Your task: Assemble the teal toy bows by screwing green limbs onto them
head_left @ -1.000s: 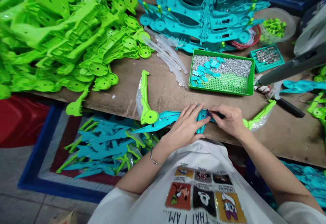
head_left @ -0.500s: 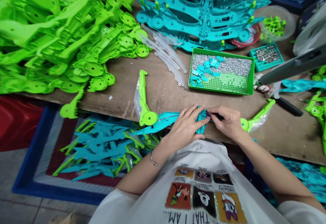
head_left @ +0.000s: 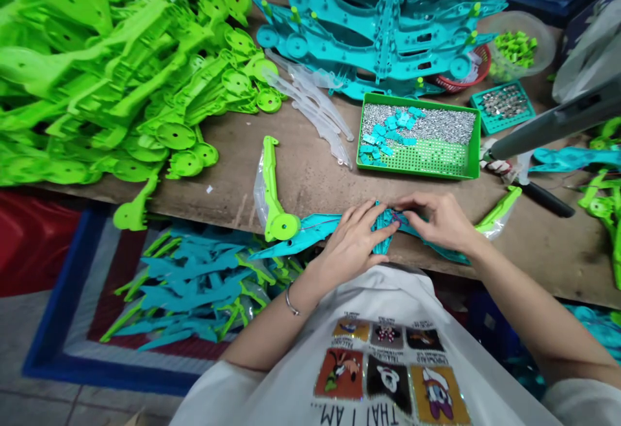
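Note:
A teal bow-shaped plastic frame (head_left: 317, 225) lies along the table's front edge, its ribbed hollow side up. Green arms with clear plastic pieces show at both ends, the left arm (head_left: 274, 183) and the right arm (head_left: 499, 213). My left hand (head_left: 354, 229) lies over the frame's middle, fingers extended across it and thumb at the near side, holding it down. A thin reddish wire runs along the left half; a purple wire (head_left: 396, 217) shows at the centre. My right hand (head_left: 436, 219) is bent over the frame just right of centre, fingers curled by the purple wire; what they pinch is hidden.
Beyond the frame stands a green tray (head_left: 478, 151) of screws and small teal pieces. A teal basket (head_left: 526, 125) of metal parts is beside it. Green parts (head_left: 121, 90) are heaped left, teal frames (head_left: 349, 44) stacked behind. A dark grey bar (head_left: 557, 119) slants in from the right.
My right hand has shifted slightly right and up from the frame's centre, uncovering the purple wire. More of the frame's right half shows below it. My left hand stays in place.

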Demonstrator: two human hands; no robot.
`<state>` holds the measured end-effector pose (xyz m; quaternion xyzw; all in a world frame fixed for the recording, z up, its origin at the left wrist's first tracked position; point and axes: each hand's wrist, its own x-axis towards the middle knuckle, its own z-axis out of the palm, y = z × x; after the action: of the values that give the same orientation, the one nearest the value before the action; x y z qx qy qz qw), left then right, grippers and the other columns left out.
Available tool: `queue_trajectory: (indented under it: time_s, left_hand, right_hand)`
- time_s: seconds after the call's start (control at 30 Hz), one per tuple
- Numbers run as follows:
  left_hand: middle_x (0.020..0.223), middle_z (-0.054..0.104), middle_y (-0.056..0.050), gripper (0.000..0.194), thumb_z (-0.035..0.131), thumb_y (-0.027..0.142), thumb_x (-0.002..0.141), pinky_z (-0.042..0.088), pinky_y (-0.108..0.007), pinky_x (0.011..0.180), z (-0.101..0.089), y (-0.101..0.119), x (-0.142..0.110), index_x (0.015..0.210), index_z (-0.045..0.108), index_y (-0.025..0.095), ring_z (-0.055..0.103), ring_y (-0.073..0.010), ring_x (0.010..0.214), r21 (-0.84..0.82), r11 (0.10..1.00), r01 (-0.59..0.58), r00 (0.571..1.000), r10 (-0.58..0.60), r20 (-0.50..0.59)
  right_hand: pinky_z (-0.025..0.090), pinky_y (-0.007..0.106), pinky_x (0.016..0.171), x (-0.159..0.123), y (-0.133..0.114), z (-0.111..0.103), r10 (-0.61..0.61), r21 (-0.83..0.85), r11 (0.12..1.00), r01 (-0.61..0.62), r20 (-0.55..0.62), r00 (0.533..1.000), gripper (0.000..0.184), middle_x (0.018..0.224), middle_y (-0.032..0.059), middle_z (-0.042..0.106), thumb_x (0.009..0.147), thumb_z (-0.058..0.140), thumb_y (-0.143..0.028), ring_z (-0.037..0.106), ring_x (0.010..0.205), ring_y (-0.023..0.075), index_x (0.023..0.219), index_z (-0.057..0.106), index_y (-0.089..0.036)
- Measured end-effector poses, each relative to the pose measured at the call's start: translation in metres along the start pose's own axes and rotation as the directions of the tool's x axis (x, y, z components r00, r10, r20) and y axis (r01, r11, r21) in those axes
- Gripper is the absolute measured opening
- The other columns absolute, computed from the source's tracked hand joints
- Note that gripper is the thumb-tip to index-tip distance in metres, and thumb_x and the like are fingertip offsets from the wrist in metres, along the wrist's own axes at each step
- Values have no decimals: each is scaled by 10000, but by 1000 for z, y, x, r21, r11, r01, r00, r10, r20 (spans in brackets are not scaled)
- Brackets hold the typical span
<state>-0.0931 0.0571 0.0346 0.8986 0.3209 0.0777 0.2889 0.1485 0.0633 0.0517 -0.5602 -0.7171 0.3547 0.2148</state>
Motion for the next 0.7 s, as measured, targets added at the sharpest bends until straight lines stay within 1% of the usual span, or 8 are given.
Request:
queue_trajectory:
  time_s: [0.07, 0.13, 0.23, 0.3, 0.37, 0.43, 0.57, 0.7]
  left_hand:
    - [1656, 343, -147, 764, 855, 352, 792, 330, -616, 1198, -1, -1, 1, 1484, 538, 291, 290, -388, 1536, -3, 1000, -2, 1000, 2, 3]
    - [1664, 330, -141, 753, 852, 352, 795, 325, -615, 1203, -2, -3, 3, 1480, 543, 295, 289, -381, 1536, -7, 1000, -6, 1000, 6, 7]
    - [1671, 321, -130, 756, 851, 377, 795, 322, -616, 1205, -3, -7, 7, 1481, 540, 310, 284, -372, 1539, -3, 1000, -11, 1000, 11, 19]
    - [1669, 324, -126, 753, 849, 391, 797, 331, -620, 1196, -3, -9, 10, 1479, 539, 321, 286, -368, 1538, 4, 1000, -17, 1000, 16, 25]
    - [1663, 333, -128, 748, 852, 402, 792, 340, -622, 1187, -2, -10, 11, 1471, 547, 322, 291, -368, 1534, 2, 1000, -24, 1000, 24, 19]
    - [1656, 344, -132, 750, 863, 400, 780, 347, -624, 1180, -2, -11, 11, 1460, 559, 316, 296, -373, 1529, -10, 999, -32, 999, 32, 8]
    - [1663, 335, -126, 753, 868, 365, 779, 356, -631, 1169, -3, -11, 12, 1462, 554, 320, 289, -376, 1532, -16, 999, -35, 999, 35, 6]
    - [1654, 348, -131, 744, 865, 365, 782, 372, -626, 1158, -4, -10, 13, 1458, 558, 310, 311, -378, 1519, -12, 999, -46, 999, 46, -1]
  right_hand:
    - [565, 300, 772, 13, 2, -9, 105, 101, 989, -108, 35, 994, 184, 987, 33, 805, 897, 650, -277, 746, 861, 198, 1015, 776, -213]
    - [548, 291, 715, 28, 4, -14, 164, 155, 971, -179, 106, 981, 179, 882, 33, 797, 864, 692, -340, 724, 779, 189, 910, 786, -195]
    - [526, 281, 695, 47, 8, -16, 198, 176, 953, -246, 254, 947, 157, 797, 27, 781, 778, 760, -327, 697, 741, 179, 830, 798, -184]
    - [506, 273, 666, 55, 9, -15, 229, 169, 943, -288, 301, 926, 130, 757, 21, 770, 726, 792, -294, 675, 717, 170, 795, 800, -183]
    - [485, 269, 633, 58, 12, -12, 255, 157, 937, -312, 304, 918, 113, 727, 19, 760, 697, 804, -268, 655, 689, 162, 771, 798, -182]
    - [484, 272, 626, 55, 16, -9, 253, 174, 936, -307, 274, 928, 118, 725, 22, 759, 698, 802, -271, 651, 678, 160, 772, 795, -180]
    - [546, 294, 699, 39, 21, -9, 207, 329, 906, -267, 206, 956, 227, 818, 39, 782, 769, 768, -383, 694, 742, 173, 868, 787, -180]
    - [578, 306, 736, 21, 18, -15, 234, 425, 856, -293, 187, 954, 280, 902, 50, 788, 795, 762, -409, 713, 791, 170, 958, 748, -182]
